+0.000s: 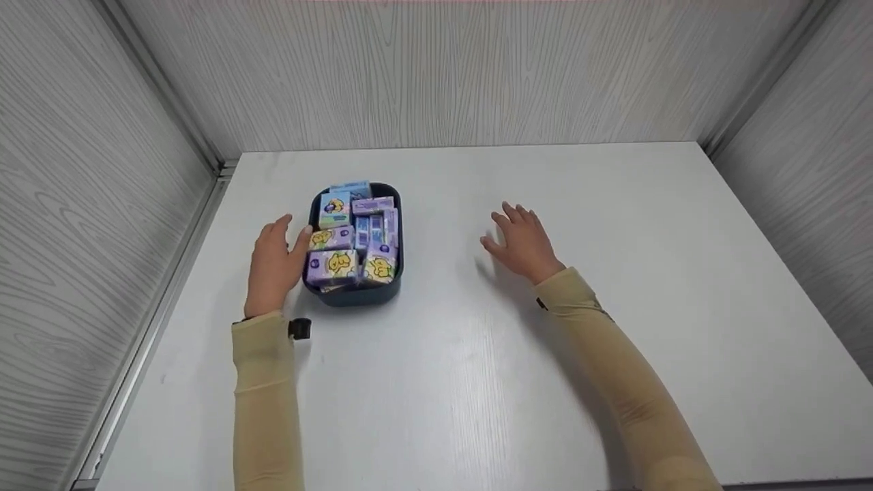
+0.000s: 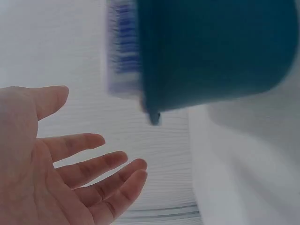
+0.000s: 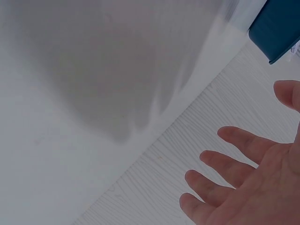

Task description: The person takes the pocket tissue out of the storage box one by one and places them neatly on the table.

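Observation:
A dark teal bin (image 1: pixel 361 296) stands on the white table, filled with several small boxes. Some boxes are purple with a yellow cartoon figure, like the purple box (image 1: pixel 333 266) at the near end; a light blue box (image 1: pixel 335 209) lies toward the far end. My left hand (image 1: pixel 275 262) is beside the bin's left side with its fingers spread; in the left wrist view a gap shows between the fingers and the bin (image 2: pixel 215 51). My right hand (image 1: pixel 524 243) hovers over the table to the right of the bin, fingers apart and holding nothing.
The white table (image 1: pixel 443 382) has a grey wood-grain wall (image 1: pixel 436 75) behind it. A left panel (image 1: pixel 82 204) and a right panel (image 1: pixel 805 164) border its sides. A black wrist-camera piece (image 1: pixel 299 329) sits at my left cuff.

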`<state>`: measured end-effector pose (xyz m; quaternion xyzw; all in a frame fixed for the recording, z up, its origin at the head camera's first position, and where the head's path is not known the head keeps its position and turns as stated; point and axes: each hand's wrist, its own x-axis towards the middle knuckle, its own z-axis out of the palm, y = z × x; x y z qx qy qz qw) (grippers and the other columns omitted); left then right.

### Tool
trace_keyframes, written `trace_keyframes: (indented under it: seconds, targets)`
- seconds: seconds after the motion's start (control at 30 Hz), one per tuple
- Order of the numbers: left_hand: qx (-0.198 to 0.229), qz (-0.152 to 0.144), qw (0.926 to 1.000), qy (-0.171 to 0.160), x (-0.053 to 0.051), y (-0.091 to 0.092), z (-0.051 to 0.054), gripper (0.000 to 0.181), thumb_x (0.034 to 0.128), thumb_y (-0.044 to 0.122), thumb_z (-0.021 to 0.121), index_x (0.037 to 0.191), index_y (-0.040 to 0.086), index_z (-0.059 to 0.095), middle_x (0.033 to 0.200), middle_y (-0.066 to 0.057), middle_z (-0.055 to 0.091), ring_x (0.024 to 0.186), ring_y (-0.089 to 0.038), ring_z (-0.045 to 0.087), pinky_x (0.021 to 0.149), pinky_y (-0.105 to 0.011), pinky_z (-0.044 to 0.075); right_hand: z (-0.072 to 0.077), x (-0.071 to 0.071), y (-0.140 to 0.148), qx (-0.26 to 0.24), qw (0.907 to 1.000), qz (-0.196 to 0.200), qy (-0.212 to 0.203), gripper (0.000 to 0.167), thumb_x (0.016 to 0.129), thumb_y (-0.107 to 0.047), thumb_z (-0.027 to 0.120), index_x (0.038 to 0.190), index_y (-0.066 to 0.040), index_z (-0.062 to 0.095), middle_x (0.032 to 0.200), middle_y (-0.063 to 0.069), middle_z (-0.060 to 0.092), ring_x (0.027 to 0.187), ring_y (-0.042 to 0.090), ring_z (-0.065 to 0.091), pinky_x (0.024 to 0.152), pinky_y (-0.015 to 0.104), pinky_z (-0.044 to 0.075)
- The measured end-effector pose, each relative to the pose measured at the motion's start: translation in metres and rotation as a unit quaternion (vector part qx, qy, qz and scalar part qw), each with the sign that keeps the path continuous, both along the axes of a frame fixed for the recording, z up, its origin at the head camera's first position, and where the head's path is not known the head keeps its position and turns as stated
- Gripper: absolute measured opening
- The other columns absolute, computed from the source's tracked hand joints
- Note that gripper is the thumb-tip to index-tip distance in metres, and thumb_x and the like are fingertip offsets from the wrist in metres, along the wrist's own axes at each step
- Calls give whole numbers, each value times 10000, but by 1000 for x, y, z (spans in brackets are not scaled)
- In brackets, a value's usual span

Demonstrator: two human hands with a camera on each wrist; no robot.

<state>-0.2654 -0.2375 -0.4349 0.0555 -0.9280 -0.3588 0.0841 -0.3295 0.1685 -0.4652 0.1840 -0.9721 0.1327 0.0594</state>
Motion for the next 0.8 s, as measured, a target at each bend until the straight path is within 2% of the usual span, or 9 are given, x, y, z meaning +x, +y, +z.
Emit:
trace_keyframes:
  seconds: [0.1,0.17,0.33,0.47,0.6,0.73,0.8]
  targets:
    - [242,-46,9995,-214,0,-4,-15,574,1014,394,416,1447,21,364,1258,-226,490,1017,-328,516,830,-443,450,0,1,-1,-40,10000,-7,-20,601,958,-462,504,1393,-49,477,1483,180,341,1372,378,262,1118,495,141]
    - [395,-97,9986,-342,-1,-5,-23,510,1022,346,415,1412,18,412,1153,-206,530,912,-289,513,745,-395,448,-1,1,-1,-66,10000,10,-9,597,959,-461,502,1387,-45,482,1480,183,344,1371,381,264,1118,496,142]
    - [650,-113,9970,-394,-5,-7,-34,408,1032,291,410,1320,18,502,978,-153,529,797,-244,483,661,-345,418,-4,0,-1,-169,9998,106,52,583,965,-445,499,1371,-26,493,1465,204,357,1360,396,278,1111,507,158]
    - [723,-212,9959,-498,-4,-11,-32,363,1038,206,383,1320,14,507,975,-154,506,804,-233,467,663,-326,413,-5,-1,-3,-172,9997,106,117,577,967,-439,499,1367,-23,497,1451,206,378,1355,391,290,1110,502,165]
    - [782,-490,9922,-843,1,-16,-24,391,1028,134,352,1388,9,440,1035,-167,490,780,-213,498,635,-293,441,-2,-1,-8,-196,9996,152,146,581,966,-441,500,1369,-23,493,1448,202,384,1354,385,295,1112,489,170]
    - [860,-809,9852,-1242,3,-18,-16,455,1017,154,365,1448,10,348,1079,-166,477,753,-196,539,613,-277,450,4,-1,-13,-260,9993,200,176,589,965,-438,509,1380,-21,478,1453,198,379,1359,378,291,1114,479,173]
    - [889,-922,9827,-1338,2,-18,-14,480,1013,170,381,1463,13,322,1096,-167,476,765,-195,542,623,-276,451,7,-1,-16,-281,9992,222,204,592,964,-437,512,1384,-21,473,1452,195,382,1362,372,289,1115,473,172]
